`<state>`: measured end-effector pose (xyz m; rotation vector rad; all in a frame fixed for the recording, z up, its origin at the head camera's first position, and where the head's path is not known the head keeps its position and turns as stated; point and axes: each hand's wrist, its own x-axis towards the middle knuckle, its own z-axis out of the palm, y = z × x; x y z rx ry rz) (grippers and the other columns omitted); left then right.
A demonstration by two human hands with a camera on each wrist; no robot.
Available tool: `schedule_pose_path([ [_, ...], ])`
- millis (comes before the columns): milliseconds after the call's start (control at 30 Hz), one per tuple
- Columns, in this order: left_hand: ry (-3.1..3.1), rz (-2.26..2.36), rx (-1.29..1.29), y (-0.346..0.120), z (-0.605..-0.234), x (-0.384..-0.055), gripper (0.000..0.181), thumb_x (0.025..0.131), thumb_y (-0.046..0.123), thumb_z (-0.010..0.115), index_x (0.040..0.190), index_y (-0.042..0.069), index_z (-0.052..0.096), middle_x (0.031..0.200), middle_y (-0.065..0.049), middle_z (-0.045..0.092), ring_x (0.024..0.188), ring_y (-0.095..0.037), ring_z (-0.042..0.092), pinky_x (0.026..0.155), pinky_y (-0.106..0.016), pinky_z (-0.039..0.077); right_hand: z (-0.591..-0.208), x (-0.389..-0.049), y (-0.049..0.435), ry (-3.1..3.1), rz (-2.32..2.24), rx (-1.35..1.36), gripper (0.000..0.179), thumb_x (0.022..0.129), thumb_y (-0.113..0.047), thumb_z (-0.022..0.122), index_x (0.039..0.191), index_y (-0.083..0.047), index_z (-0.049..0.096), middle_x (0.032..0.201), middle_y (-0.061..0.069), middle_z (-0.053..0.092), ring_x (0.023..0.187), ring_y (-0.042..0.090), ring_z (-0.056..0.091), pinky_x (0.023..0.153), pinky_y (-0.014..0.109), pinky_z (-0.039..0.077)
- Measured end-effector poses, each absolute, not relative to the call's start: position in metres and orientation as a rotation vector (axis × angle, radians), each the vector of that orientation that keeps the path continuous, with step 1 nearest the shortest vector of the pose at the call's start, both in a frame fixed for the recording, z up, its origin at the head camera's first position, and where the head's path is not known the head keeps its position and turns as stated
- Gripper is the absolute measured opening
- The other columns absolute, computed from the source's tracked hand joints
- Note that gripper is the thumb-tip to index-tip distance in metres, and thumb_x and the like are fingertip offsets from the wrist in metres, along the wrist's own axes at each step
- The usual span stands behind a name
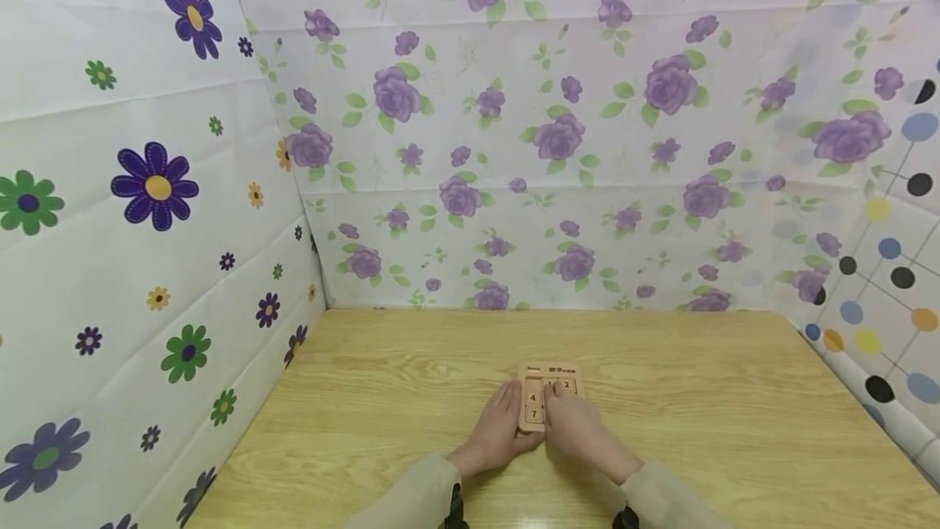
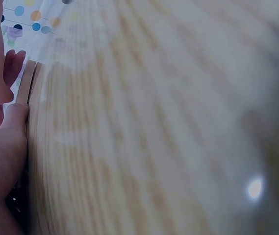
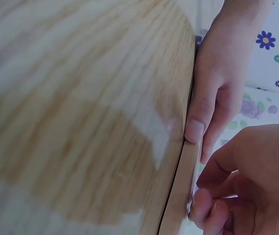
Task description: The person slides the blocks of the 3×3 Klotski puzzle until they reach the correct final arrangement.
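A wooden number sliding puzzle [image 1: 534, 424] lies flat on the table, with tiles 1, 2, 4 and 7 showing; other tiles are covered by a hand. My left hand [image 1: 498, 429] holds the puzzle at its near left corner, fingers along the left side and thumb along the near edge. That thumb [image 3: 194, 129] presses on the edge in the right wrist view. Over the puzzle's right part, my right hand [image 1: 576, 424] reaches in with fingertips on the tiles near number 1. Its loosely bent fingers [image 3: 216, 215] touch the board's face in the right wrist view.
The wood-grain table [image 1: 382, 398] spreads around the puzzle on all sides. Behind it hangs a cloth with purple roses [image 1: 455, 104]. A daisy-printed cloth [image 1: 73, 268] lines the left, and a dotted cloth [image 1: 896, 308] the right.
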<state>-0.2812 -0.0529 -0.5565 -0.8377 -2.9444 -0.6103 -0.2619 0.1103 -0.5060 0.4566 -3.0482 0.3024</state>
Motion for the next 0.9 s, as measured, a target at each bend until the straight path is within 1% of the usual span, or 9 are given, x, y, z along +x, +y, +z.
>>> schedule_pose_path([
  [100,-2.947,-0.6,-0.835,-0.053,-0.557,-0.282,0.096,0.092,0.057,0.054,0.151,-0.007,0.015,0.158,-0.024,0.02,0.148,-0.035,0.02,0.122,-0.045,0.02,-0.506,-0.262,0.11,-3.055,0.286,0.45,0.048,0.092,-0.014,0.058,0.133,0.01,0.05,0.134,0.029,0.053,0.098,0.034,0.066,0.066,0.04,0.06],
  [200,-2.952,-0.597,-0.834,-0.053,-0.558,-0.282,0.095,0.092,0.056,0.055,0.151,-0.007,0.015,0.159,-0.024,0.02,0.148,-0.035,0.02,0.122,-0.045,0.02,-0.505,-0.262,0.109,-3.056,0.27,0.455,0.049,0.092,-0.014,0.057,0.133,0.011,0.05,0.135,0.029,0.053,0.094,0.031,0.066,0.064,0.038,0.06],
  [400,-2.962,-0.593,-0.839,-0.053,-0.555,-0.281,0.094,0.093,0.054,0.055,0.151,-0.008,0.015,0.159,-0.024,0.019,0.148,-0.035,0.019,0.122,-0.045,0.02,-0.503,-0.261,0.106,-3.029,0.266,0.487,0.048,0.091,-0.013,0.057,0.132,0.012,0.051,0.133,0.03,0.054,0.107,0.039,0.064,0.077,0.044,0.06],
  [733,-2.963,-0.566,-0.84,-0.052,-0.552,-0.278,0.09,0.094,0.049,0.056,0.151,-0.008,0.017,0.158,-0.024,0.022,0.148,-0.035,0.021,0.121,-0.046,0.023,-0.507,-0.263,0.1,-3.03,0.275,0.493,0.048,0.091,-0.013,0.055,0.134,0.01,0.05,0.133,0.03,0.053,0.108,0.042,0.062,0.077,0.047,0.059],
  [833,-2.954,-0.542,-0.844,-0.052,-0.551,-0.278,0.09,0.093,0.049,0.056,0.15,-0.008,0.018,0.158,-0.024,0.022,0.148,-0.035,0.022,0.121,-0.046,0.024,-0.507,-0.264,0.098,-3.03,0.273,0.496,0.048,0.091,-0.012,0.055,0.133,0.009,0.05,0.133,0.029,0.053,0.105,0.04,0.063,0.073,0.045,0.06],
  [900,-2.946,-0.525,-0.848,-0.053,-0.55,-0.277,0.089,0.093,0.049,0.056,0.15,-0.009,0.019,0.157,-0.025,0.023,0.147,-0.035,0.022,0.121,-0.046,0.024,-0.508,-0.265,0.098,-3.033,0.276,0.492,0.048,0.091,-0.012,0.055,0.133,0.009,0.051,0.134,0.028,0.053,0.107,0.041,0.062,0.073,0.045,0.06],
])
